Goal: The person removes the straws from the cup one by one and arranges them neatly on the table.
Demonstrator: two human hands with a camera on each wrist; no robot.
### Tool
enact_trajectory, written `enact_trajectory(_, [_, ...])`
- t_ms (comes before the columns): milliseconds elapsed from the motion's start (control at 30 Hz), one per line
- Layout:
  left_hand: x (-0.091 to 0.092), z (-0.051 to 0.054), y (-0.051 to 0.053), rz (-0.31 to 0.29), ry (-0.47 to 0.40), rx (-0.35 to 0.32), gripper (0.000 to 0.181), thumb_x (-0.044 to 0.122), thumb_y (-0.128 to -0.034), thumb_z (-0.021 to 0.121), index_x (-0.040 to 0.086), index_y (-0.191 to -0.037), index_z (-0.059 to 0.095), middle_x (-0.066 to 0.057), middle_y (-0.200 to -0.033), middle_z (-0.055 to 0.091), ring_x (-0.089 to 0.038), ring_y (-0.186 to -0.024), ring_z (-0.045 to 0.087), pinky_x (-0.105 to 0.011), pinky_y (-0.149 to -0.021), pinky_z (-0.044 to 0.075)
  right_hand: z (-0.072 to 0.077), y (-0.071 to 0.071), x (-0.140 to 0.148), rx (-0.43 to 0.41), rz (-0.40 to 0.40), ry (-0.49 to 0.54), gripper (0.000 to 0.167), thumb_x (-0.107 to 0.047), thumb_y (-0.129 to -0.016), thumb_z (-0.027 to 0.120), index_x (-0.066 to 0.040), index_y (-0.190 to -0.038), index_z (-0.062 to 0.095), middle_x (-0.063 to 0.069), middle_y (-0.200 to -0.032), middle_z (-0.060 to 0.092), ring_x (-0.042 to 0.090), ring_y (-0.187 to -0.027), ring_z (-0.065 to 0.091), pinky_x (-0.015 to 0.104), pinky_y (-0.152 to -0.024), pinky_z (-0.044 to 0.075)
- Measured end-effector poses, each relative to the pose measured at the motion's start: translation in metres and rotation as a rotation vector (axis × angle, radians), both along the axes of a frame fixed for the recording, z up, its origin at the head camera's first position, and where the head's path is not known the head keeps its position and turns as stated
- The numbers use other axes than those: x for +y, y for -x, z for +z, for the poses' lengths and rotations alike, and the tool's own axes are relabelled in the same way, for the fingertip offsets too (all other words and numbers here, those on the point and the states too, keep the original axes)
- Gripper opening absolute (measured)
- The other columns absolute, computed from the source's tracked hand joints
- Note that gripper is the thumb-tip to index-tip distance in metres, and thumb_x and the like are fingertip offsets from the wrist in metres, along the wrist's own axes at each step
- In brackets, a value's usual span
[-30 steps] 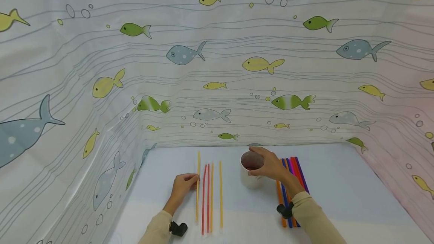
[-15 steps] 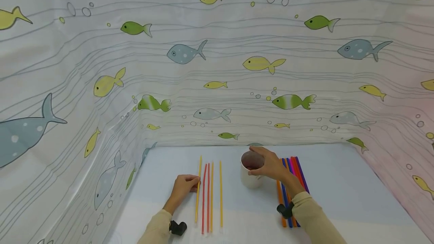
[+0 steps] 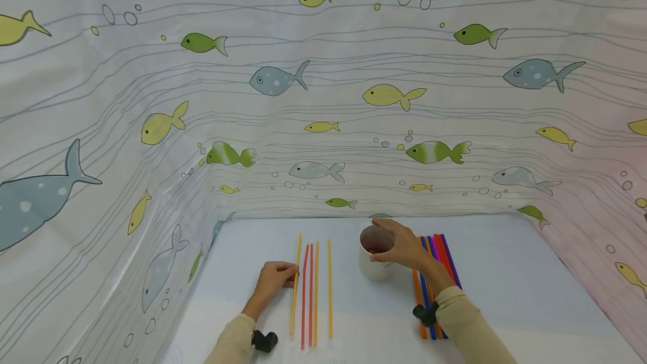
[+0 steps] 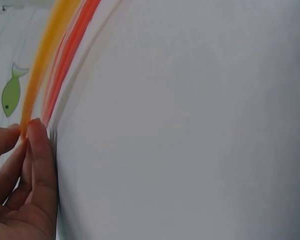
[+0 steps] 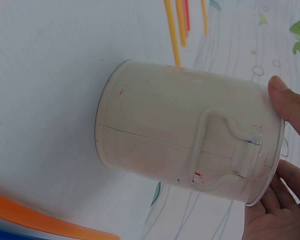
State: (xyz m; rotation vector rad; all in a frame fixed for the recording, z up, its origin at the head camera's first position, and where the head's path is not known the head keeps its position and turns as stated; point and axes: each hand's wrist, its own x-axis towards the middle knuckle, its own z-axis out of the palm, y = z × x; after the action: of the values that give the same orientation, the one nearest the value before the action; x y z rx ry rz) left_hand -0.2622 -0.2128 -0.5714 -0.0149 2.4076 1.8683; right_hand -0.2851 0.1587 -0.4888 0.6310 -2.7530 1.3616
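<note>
My left hand pinches a yellow straw between thumb and fingers, over the left part of the table. In the left wrist view, the straw rises from the fingertips. Just right of it lie two red straws and two more yellow straws, lengthwise and apart. My right hand grips the rim of a cream-white can, which stands upright. The right wrist view shows a small handle on the can; its contents are mostly hidden, with something reddish near the inside bottom.
Right of the can, partly under my right forearm, lies a row of several thicker orange, blue, pink, red and purple tubes. A fish-patterned curtain encloses the white table at the back and sides.
My left hand has moved slightly towards me and right, bringing the yellow straw's far end nearer the red straws. My right hand and the can have stayed in place.
</note>
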Motion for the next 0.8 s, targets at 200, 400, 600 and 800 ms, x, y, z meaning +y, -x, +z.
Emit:
enact_trajectory(200, [-0.0012,0.0001,0.0005,-0.006,-0.011,0.000,0.028,0.016,-0.0939,0.067,-0.009,-0.105,0.069,-0.016,-0.090,0.070,-0.018,-0.077,0.067,-0.029,-0.066,0.060,-0.0008,0.0008,0.0003,0.008,-0.005,-0.009,0.092,-0.040,-0.067,0.090,-0.023,-0.145,0.046,0.002,-0.145,0.047,0.034,-0.124,0.047,0.056,-0.094,0.049])
enact_trajectory(400, [-0.0017,0.0012,0.0010,-0.003,-0.051,-0.018,0.031,0.018,-0.0955,0.065,-0.012,-0.101,0.069,-0.018,-0.086,0.070,-0.019,-0.072,0.069,-0.033,-0.066,0.060,-0.0001,0.0000,-0.0005,0.007,-0.003,-0.002,0.091,-0.034,-0.067,0.091,-0.022,-0.145,0.046,0.003,-0.144,0.048,0.035,-0.124,0.047,0.058,-0.094,0.048])
enact_trajectory(600, [-0.0040,0.0011,0.0014,0.003,-0.081,-0.033,0.034,0.020,-0.0972,0.062,-0.014,-0.098,0.068,-0.020,-0.085,0.070,-0.019,-0.070,0.070,-0.034,-0.066,0.061,0.0000,-0.0003,-0.0013,0.006,-0.001,0.006,0.089,-0.024,-0.069,0.090,-0.021,-0.146,0.046,0.003,-0.145,0.048,0.036,-0.125,0.047,0.059,-0.095,0.047])
enact_trajectory(800, [-0.0072,-0.0020,0.0020,-0.004,-0.068,-0.029,0.035,0.020,-0.0980,0.061,-0.014,-0.099,0.067,-0.017,-0.083,0.070,-0.018,-0.069,0.070,-0.032,-0.065,0.060,0.0002,0.0001,-0.0009,0.007,-0.004,0.000,0.090,-0.028,-0.068,0.091,-0.020,-0.145,0.046,0.003,-0.144,0.048,0.036,-0.125,0.047,0.059,-0.095,0.048])
